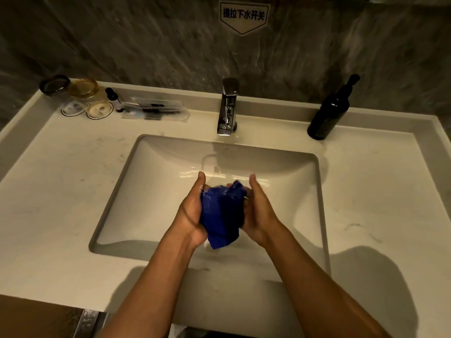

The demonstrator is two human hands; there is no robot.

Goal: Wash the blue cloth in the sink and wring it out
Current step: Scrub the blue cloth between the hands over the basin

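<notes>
In the head view, the blue cloth (222, 213) is bunched into a wad over the middle of the sink (156, 167), pressed between both palms. The left hand (192, 211) cups its left side, thumb raised; the right hand (258, 211) cups the right side, fingers curled under and mostly hidden. The basin's rim lies well clear of both hands. The faucet (228, 108) stands behind; a dark bottle (329, 111) sits far right on the countertop (61, 181).
</notes>
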